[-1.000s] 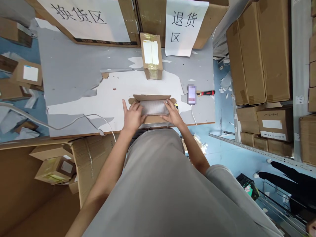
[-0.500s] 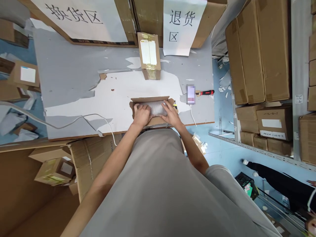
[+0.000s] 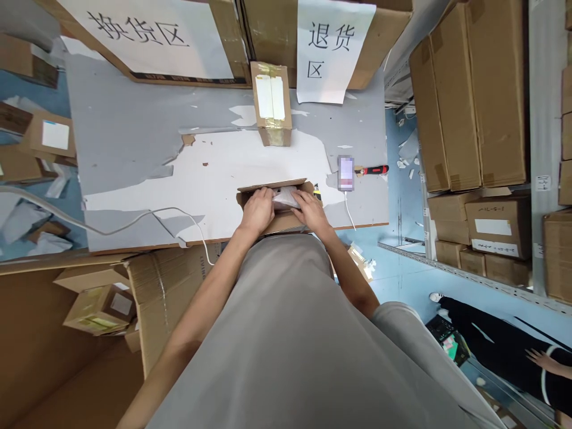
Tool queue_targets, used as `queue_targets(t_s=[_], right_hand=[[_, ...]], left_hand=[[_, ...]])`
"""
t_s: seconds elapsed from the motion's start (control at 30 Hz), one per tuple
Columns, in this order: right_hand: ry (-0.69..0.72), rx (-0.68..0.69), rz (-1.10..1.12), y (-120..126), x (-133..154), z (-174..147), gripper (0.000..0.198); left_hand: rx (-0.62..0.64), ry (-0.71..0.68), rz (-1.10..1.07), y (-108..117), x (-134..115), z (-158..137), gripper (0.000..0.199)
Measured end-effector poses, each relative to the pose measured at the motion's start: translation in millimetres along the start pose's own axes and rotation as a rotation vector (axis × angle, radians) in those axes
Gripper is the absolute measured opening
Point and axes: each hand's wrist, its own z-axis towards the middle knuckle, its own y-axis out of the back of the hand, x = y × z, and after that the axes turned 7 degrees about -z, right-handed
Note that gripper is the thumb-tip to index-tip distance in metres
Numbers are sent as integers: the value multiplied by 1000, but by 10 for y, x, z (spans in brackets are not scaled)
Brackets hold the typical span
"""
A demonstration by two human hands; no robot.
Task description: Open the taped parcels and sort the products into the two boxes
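Observation:
An open cardboard box [image 3: 286,223] lies at the table's near edge, its flaps raised. Inside it is a bundle in whitish, translucent wrapping [image 3: 286,196]. My left hand [image 3: 259,210] reaches into the box at the bundle's left end, fingers curled round it. At the other end, my right hand [image 3: 310,208] grips the bundle with bent fingers. The fingertips are partly hidden by the box and the wrapping, and what the wrapping encloses does not show.
Beyond the box stands a taped carton [image 3: 273,134]. To the right lie a phone [image 3: 345,173] on a cable and a red-black handled tool [image 3: 375,170]. A large open carton [image 3: 67,357] is at lower left. Another person [image 3: 504,351] is at lower right.
Both hands have closed further round the bundle, and its left part is now more covered by my left hand. The other person at lower right has come further into view.

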Motion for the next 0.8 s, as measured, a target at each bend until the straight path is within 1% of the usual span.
queue_targets(t_s=[0.07,0.13,0.27,0.33,0.4,0.47,0.5,0.57,0.6,0.63,0.67,0.7,0.77,0.8], right_hand=[[-13,20,-56,59,74,2,65],[-31,37,-99,119,143,10,64],[-62,52,-86,237,266,33,48],[-75,4,-16,297,330,35,43],[-95,-84,84,372,408,25,44],[-108,-170,182,472,509,2,52],[-102,-198,218,532,568,-13,61],[-53,-229,236,661,693,-41,89],[-16,-237,221,724,756,-50,98],[22,-251,200,781,816,-51,97],[55,-269,179,831,871,-44,88],[78,-292,161,873,919,-27,73],[100,-331,138,940,994,37,43],[109,-349,130,970,1021,84,36]], left_hand=[[-41,20,-82,51,-7,-22,35],[-69,69,-153,92,-12,-41,31],[-158,140,-273,164,-58,-73,21],[-222,130,-389,212,-110,-84,19],[-292,92,-572,277,-178,-83,22],[-361,64,-754,361,-248,-66,26],[-397,62,-822,409,-281,-52,27],[-470,74,-914,514,-341,-19,30],[-500,79,-945,571,-370,-4,32],[-522,80,-967,630,-400,7,32],[-531,73,-976,692,-432,12,31],[-528,57,-966,755,-468,8,29],[-494,-3,-881,884,-545,-25,25],[-473,-45,-814,946,-583,-49,26]])
